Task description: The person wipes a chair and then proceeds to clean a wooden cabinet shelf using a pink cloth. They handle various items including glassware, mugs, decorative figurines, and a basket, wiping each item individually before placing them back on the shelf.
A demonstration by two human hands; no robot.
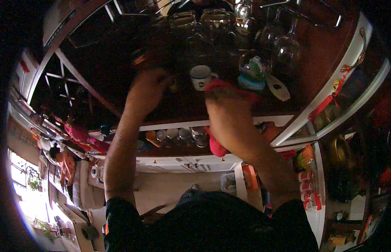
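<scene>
My right hand [225,97] grips a red cloth [218,147], part of which hangs below the wrist. Close beyond that hand, a white mug [198,75] with a small dark mark stands upright on the dark wooden shelf [183,108]. My left hand [148,86] reaches over the shelf left of the mug. It is blurred, and a dark object with an orange glint [142,60] lies by its fingers; whether they hold it is unclear. Right of the mug sit a snow globe [253,69] with a blue base and a pale flat handled piece [279,88].
Glass mugs [214,23] and stemmed glasses [285,47] stand at the back. An open cabinet door [343,78] with a red tassel [321,107] flanks the right. Several small jars [172,135] line a lower shelf. Another person [66,165] is far off at left.
</scene>
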